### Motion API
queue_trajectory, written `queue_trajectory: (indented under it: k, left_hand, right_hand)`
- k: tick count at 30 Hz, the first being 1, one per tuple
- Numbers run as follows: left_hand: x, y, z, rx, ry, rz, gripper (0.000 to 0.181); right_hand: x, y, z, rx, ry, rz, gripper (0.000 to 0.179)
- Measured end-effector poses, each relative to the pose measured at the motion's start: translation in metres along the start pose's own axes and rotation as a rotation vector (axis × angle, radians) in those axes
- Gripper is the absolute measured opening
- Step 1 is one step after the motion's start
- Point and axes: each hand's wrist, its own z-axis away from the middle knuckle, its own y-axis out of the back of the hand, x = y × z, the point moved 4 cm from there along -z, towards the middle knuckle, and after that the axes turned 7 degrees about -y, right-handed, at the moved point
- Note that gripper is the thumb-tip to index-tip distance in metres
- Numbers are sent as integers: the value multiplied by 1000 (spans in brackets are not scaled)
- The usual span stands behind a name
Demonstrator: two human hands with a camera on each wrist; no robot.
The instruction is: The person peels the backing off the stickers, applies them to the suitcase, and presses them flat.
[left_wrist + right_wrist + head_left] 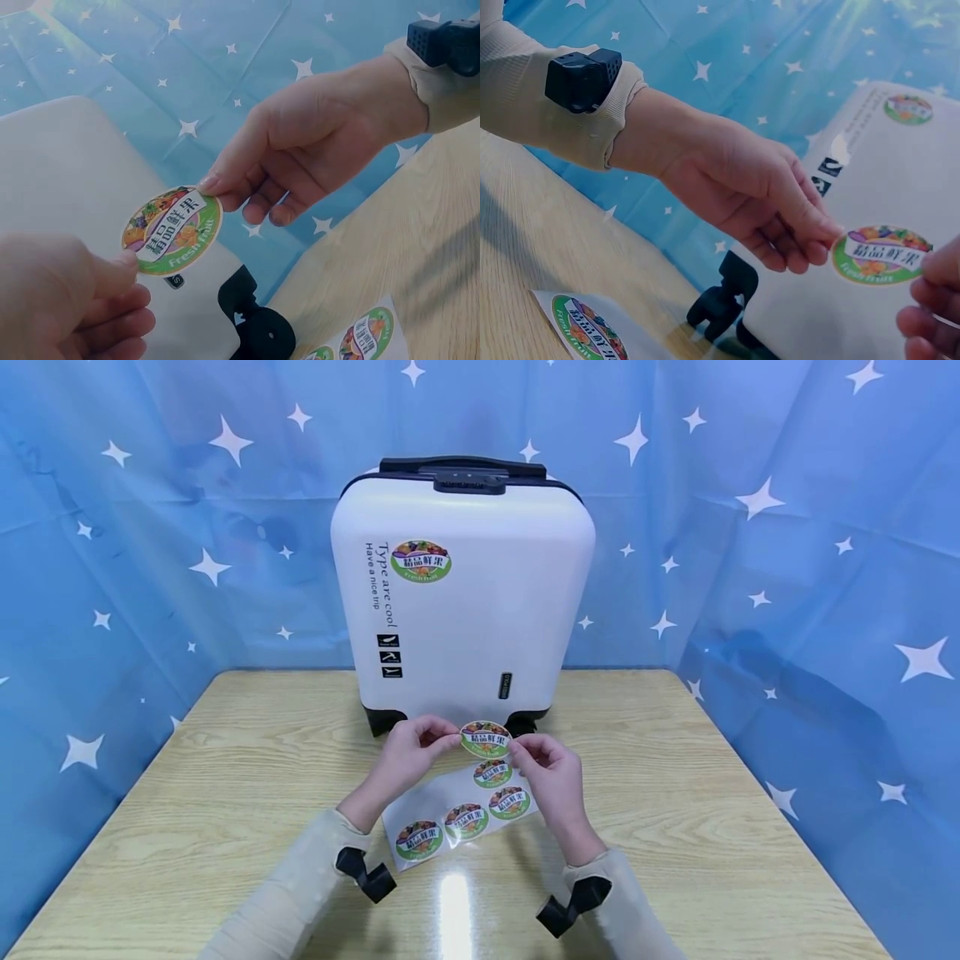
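Observation:
Between my two hands hangs an oval fruit sticker, printed with fruit, Chinese characters and "Fresh fruit". My left hand pinches its left edge between thumb and forefinger. On the opposite edge, my right hand pinches it the same way; the left wrist view shows this sticker flat and face up between both thumbs. Below it on the table lies a white sticker sheet with several matching ovals, partly covered by the right hand. Behind stands a white suitcase, with one such sticker on its upper left.
The suitcase stands upright on black wheels at the back of the wooden table. Its black handle is on top. A blue curtain with white stars hangs behind and along both sides.

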Motion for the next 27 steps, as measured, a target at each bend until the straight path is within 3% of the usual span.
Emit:
queue_trajectory:
  k: [6, 27]
  left_hand:
    - [3, 0, 0, 8, 0, -4, 8]
    - [21, 7, -4, 40, -42, 38, 11]
  right_hand:
    - [-4, 0, -4, -23, -1, 3, 13]
    - [-24, 4, -18, -75, 118, 94, 14]
